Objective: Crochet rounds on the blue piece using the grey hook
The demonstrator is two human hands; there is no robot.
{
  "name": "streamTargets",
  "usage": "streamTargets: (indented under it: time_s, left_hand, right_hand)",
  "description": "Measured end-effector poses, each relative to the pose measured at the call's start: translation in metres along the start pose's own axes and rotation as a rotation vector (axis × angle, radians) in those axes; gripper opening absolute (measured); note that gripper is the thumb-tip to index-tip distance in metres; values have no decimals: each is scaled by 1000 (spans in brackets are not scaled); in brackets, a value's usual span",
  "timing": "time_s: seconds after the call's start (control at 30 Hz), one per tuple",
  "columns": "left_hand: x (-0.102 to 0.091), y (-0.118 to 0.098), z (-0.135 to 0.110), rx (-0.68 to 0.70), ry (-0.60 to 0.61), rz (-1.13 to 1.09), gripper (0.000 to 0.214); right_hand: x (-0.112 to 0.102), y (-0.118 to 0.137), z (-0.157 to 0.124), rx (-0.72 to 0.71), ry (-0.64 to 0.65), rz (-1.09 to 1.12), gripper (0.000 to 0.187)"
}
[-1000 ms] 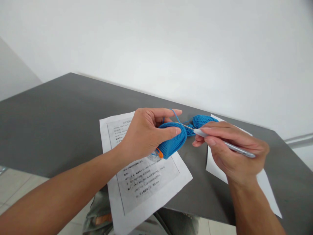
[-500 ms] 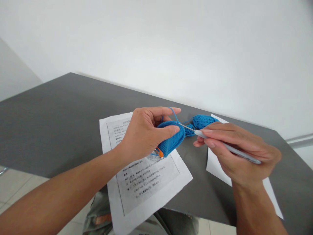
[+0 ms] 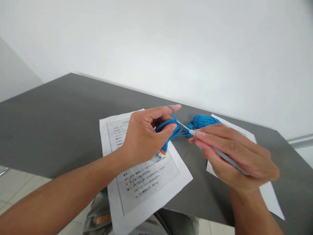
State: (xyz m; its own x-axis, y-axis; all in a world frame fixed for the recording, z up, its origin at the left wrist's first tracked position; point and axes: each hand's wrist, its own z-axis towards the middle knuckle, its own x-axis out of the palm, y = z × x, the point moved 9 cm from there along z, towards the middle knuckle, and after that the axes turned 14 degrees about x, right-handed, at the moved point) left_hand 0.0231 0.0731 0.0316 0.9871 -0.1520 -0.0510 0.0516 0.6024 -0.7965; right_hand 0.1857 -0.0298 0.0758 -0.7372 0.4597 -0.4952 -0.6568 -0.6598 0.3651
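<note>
Blue crochet piece (image 3: 177,132) sat pinched in left grip (image 3: 144,137), forefinger (image 3: 157,112) extended, likely tensioning yarn (image 3: 174,113); right grip (image 3: 237,151) held crochet hook (image 3: 227,159) pen-style.

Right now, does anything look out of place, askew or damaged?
One mild oddity: the printed sheet lies askew, its lower end jutting past the near edge of the table instead of resting fully on top. No spill or damage shows; the blue yarn piece, partly hidden by the left hand, looks intact where visible.
</note>
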Motion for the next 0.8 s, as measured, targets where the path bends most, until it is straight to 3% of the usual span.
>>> streamTargets:
  time_s: [0.13,0.3,0.4,0.6,0.8]
  left_hand:
    - [-2,-5,-1,105,-14,119,40]
    - [-4,-14,-3,222,-34,235,38]
    - [-1,-16,-4,242,-11,249,37]
    - [4,-8,-7,135,10,21,40]
    - [6,0,-8,-20,9,-243,32]
  right_hand:
    - [3,0,-2,41,9,-12,57]
    - [6,-14,-6,237,-112,105,44]
    - [12,-16,-7,270,-137,173,41]
    - [22,-3,-5,154,-154,-8,43]
    - [20,-1,-6,98,-253,153,43]
